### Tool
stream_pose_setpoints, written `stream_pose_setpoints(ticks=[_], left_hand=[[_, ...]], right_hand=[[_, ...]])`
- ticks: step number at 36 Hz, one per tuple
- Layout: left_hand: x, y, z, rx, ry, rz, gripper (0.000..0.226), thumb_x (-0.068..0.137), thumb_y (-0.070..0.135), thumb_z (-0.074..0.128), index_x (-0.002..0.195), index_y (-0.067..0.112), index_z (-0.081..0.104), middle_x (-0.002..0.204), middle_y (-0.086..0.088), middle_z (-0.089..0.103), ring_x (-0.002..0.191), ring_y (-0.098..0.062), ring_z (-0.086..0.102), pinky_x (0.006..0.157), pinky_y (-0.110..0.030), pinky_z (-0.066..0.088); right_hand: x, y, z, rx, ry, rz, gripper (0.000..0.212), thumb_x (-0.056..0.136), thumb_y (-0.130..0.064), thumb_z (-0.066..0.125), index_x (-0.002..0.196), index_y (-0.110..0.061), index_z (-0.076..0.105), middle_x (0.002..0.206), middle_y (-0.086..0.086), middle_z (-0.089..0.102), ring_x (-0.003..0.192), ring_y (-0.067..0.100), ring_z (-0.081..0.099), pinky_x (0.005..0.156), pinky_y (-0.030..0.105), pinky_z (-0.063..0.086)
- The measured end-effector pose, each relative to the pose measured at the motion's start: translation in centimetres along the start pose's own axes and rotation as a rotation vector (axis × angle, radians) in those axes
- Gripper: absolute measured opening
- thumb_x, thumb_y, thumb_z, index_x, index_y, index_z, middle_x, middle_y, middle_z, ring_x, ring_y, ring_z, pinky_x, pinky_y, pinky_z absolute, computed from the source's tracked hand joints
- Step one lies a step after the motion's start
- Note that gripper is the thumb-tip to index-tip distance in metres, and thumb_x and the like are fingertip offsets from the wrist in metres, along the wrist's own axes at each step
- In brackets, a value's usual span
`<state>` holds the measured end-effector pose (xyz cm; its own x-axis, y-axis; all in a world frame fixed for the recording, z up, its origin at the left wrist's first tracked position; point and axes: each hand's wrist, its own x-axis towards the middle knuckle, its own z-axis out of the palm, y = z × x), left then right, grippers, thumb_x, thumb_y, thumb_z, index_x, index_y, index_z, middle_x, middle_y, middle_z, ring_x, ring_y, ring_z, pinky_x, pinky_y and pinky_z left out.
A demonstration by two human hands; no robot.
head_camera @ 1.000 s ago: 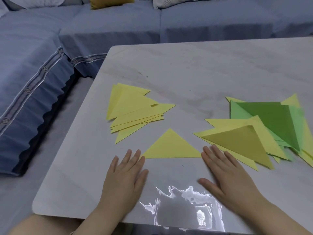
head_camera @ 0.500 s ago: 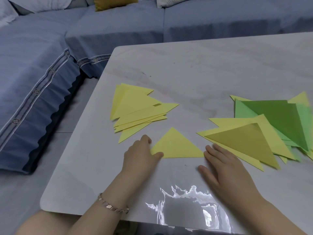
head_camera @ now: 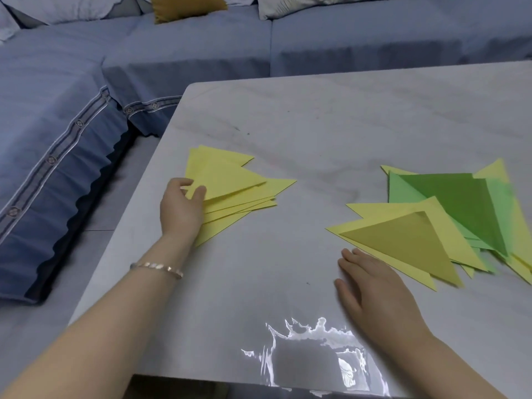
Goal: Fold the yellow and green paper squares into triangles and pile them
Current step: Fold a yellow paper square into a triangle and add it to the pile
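- Pile of yellow triangles (head_camera: pixel 244 201) looks built; our left hand (head_camera: pixel 181 208) pinches its top triangle (head_camera: pixel 227 180);
- our right hand (head_camera: pixel 374 292) lies flat, fingers straight; yellow-green heap (head_camera: pixel 449 203) beyond its fingertips seemingly remains

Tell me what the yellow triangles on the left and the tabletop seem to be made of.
The yellow triangles: thin matte paper, judging by sharp creases and flat, fanned layers. The tabletop: hard, polished, grey-veined surface with mirror-like glare near the front edge; marble or a look-alike, cannot tell which.
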<state>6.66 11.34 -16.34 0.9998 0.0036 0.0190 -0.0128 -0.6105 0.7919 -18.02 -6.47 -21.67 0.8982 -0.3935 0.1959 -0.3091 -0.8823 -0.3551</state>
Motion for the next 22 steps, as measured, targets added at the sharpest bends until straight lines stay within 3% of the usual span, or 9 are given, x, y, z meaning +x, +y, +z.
stream_pose_setpoints(ticks=[2, 5, 8, 10, 14, 19, 22], left_hand=[[1.0, -0.6, 0.1, 0.230, 0.029, 0.061, 0.035, 0.091, 0.024, 0.055, 0.124, 0.013, 0.047, 0.123, -0.012, 0.051, 0.116, -0.031, 0.047, 0.093, -0.036, 0.035], [0.7, -0.6, 0.5, 0.519, 0.050, 0.337, 0.040, 0.090, 0.016, 0.053, 0.129, 0.008, 0.048, 0.134, -0.018, 0.043, 0.122, -0.036, 0.039, 0.100, -0.045, 0.030], [-0.8, -0.4, 1.6, 0.623, -0.170, 0.606, 0.040, 0.095, 0.015, 0.044, 0.134, 0.007, 0.045, 0.148, -0.015, 0.033, 0.134, -0.031, 0.033, 0.106, -0.044, 0.026], [-1.6, -0.7, 2.5, 0.709, -0.341, 0.587, 0.046, 0.100, 0.029, 0.030, 0.144, 0.014, 0.031, 0.156, -0.004, 0.017, 0.143, -0.022, 0.016, 0.113, -0.040, 0.013], [-1.4, -1.7, 3.6, 0.808, -0.489, 0.435, 0.057, 0.099, 0.046, 0.019, 0.149, 0.020, 0.011, 0.158, 0.003, 0.001, 0.145, -0.016, -0.002, 0.116, -0.039, 0.005], [-0.7, -1.0, 3.8, 0.782, -0.507, 0.439, 0.058, 0.098, 0.047, 0.020, 0.149, 0.018, 0.014, 0.158, 0.003, 0.001, 0.145, -0.016, -0.003, 0.115, -0.044, 0.003], [-2.1, 0.0, 3.7, 0.687, -0.428, 0.548, 0.054, 0.099, 0.042, 0.025, 0.146, 0.017, 0.022, 0.158, 0.001, 0.003, 0.145, -0.015, -0.003, 0.115, -0.040, 0.000]], right_hand=[[0.1, -0.2, -0.1, -0.009, 0.016, -0.015, 0.042, 0.080, -0.033, 0.041, 0.096, -0.007, 0.070, 0.108, 0.006, 0.069, 0.103, 0.025, 0.064, 0.093, 0.025, 0.032], [0.1, -0.3, -0.1, -0.023, 0.025, -0.025, 0.034, 0.079, -0.028, 0.049, 0.094, -0.008, 0.071, 0.107, 0.005, 0.069, 0.102, 0.024, 0.065, 0.087, 0.029, 0.047], [0.2, -0.2, -0.1, -0.031, 0.030, -0.018, 0.029, 0.071, -0.023, 0.060, 0.094, -0.008, 0.071, 0.106, 0.005, 0.069, 0.101, 0.024, 0.065, 0.089, 0.028, 0.046], [0.2, -0.3, -0.3, -0.038, 0.031, -0.028, 0.027, 0.069, -0.021, 0.062, 0.091, -0.009, 0.071, 0.104, 0.004, 0.070, 0.099, 0.023, 0.066, 0.090, 0.023, 0.037], [0.3, -0.1, -1.4, 0.068, 0.115, 0.015, 0.023, 0.074, -0.015, 0.063, 0.095, -0.012, 0.071, 0.105, 0.002, 0.067, 0.098, 0.020, 0.061, 0.085, 0.021, 0.041], [0.7, 1.4, -4.0, 0.067, 0.426, 0.066, 0.040, 0.076, -0.009, 0.062, 0.115, -0.004, 0.059, 0.117, 0.018, 0.048, 0.103, 0.031, 0.042, 0.090, 0.038, 0.035], [1.0, 2.7, -4.7, 0.086, 0.357, 0.320, 0.066, 0.077, -0.011, 0.073, 0.133, -0.002, 0.040, 0.124, 0.026, 0.043, 0.113, 0.032, 0.034, 0.096, 0.051, 0.033]])
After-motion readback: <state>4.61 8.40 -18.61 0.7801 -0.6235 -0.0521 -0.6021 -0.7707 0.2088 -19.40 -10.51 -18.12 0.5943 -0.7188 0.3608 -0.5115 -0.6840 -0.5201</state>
